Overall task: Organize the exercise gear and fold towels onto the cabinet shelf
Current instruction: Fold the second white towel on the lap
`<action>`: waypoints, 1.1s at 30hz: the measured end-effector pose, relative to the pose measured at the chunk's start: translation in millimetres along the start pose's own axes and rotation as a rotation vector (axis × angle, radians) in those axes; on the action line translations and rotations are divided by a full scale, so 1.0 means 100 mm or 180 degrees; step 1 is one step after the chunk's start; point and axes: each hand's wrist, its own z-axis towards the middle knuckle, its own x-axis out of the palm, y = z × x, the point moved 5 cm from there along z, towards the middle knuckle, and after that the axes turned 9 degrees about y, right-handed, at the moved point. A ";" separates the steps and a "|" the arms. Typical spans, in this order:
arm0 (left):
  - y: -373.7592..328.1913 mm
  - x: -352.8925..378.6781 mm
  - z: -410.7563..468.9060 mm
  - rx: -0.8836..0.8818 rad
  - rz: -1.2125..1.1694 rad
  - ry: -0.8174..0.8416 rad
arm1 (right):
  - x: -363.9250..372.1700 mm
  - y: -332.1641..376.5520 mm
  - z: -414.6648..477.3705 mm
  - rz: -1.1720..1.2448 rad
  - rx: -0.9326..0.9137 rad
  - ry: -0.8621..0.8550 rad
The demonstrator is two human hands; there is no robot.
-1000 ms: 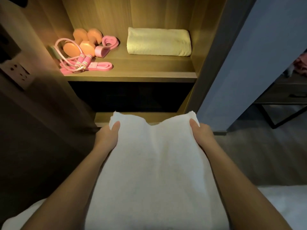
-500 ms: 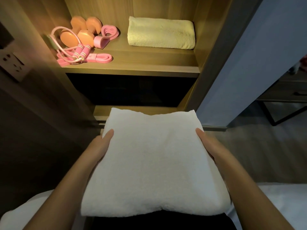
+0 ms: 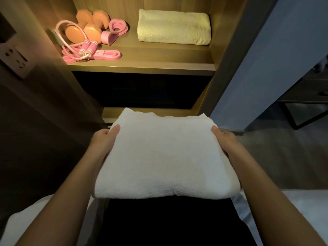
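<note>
A folded white towel (image 3: 165, 155) is held level in front of me, below the lit cabinet shelf (image 3: 142, 67). My left hand (image 3: 103, 142) grips its left edge, thumb on top and fingers hidden underneath. My right hand (image 3: 226, 141) grips the right edge the same way. On the shelf's right lies a folded yellow towel (image 3: 174, 26). On its left sit two orange dumbbells (image 3: 83, 25), a pink jump rope (image 3: 85, 50), a pink resistance band (image 3: 109, 55) and a pink grip piece (image 3: 115, 31).
A dark open compartment (image 3: 142, 89) lies under the shelf, with a lower wooden ledge (image 3: 113, 112) behind the towel. A wall socket (image 3: 15, 58) is at the left. A grey panel (image 3: 266, 59) stands right, with a dark metal-legged table (image 3: 305, 103) beyond. White bedding (image 3: 301, 210) spreads below.
The white towel went from hanging long over my lap to a folded rectangle held level. Both hands moved from its top corners to its side edges.
</note>
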 end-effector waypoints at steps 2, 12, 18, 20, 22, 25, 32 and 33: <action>0.14 -0.01 -0.13 -0.0027 0.0043 0.0177 | -0.01 -0.14 -0.18 0.0266 0.0177 0.0365; 0.33 0.09 -0.58 -0.0029 0.0046 0.0372 | 0.14 -0.20 -0.54 -0.0608 -0.0379 0.0254; 0.15 -0.05 -0.52 0.0361 0.0452 0.0254 | -0.01 -0.17 -0.41 -0.0685 -0.0248 0.0191; 0.23 -0.02 -0.52 0.0205 0.0361 0.0343 | 0.01 -0.23 -0.41 -0.0619 -0.0206 0.0259; 0.33 0.01 -0.56 0.0076 0.0178 0.0354 | 0.04 -0.30 -0.46 -0.0471 -0.0275 0.0198; 0.47 -0.06 -0.70 0.0229 -0.0070 -0.0037 | -0.02 -0.48 -0.60 -0.0261 -0.0554 -0.0131; 0.81 -0.03 -1.03 0.0426 -0.1322 0.0492 | -0.07 -0.85 -0.84 0.0875 -0.0399 0.0381; 0.84 -0.03 -1.05 0.0418 -0.1495 0.0648 | -0.06 -0.88 -0.85 0.1131 -0.0326 0.0641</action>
